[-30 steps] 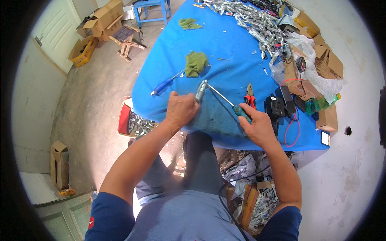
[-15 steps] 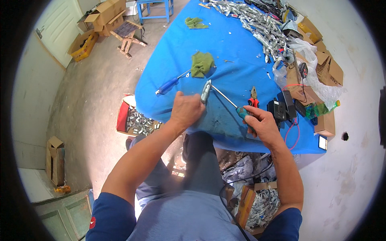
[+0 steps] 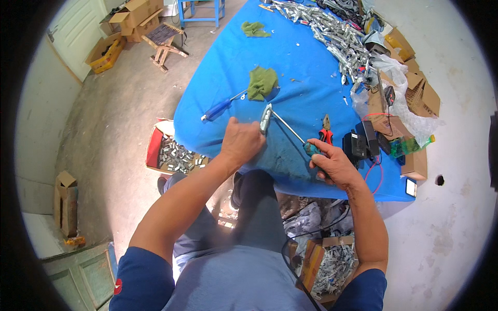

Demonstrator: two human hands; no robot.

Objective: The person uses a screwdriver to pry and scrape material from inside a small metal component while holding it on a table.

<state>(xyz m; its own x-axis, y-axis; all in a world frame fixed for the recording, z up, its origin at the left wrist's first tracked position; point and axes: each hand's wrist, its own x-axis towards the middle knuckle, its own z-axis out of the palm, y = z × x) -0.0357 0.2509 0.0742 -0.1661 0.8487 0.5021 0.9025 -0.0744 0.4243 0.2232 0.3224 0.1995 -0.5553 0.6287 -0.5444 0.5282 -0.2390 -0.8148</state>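
Observation:
My left hand (image 3: 242,140) is closed around a narrow silvery metal piece (image 3: 265,119), its upper end pointing away from me over the blue-covered table (image 3: 228,62). In my right hand (image 3: 332,164) is a screwdriver (image 3: 310,149) with a teal and dark handle. Its long shaft reaches leftward, and the tip meets the upper end of the metal piece. A blue-handled screwdriver (image 3: 218,109) lies left of my hands, beside a crumpled green cloth (image 3: 262,83). Red-handled pliers (image 3: 326,130) rest just beyond my right hand.
Many silvery metal pieces (image 3: 337,39) are heaped at the far right. Black power adapters (image 3: 358,142), a green bottle (image 3: 410,147) and cardboard line the right side by the wall. A box of small metal parts (image 3: 176,155) stands on the floor at left; a folding stool (image 3: 165,41) stands farther off.
The view has shifted slightly. Both hands keep their grips, with the screwdriver tip still at the metal piece's end; my right hand has turned a little on the handle.

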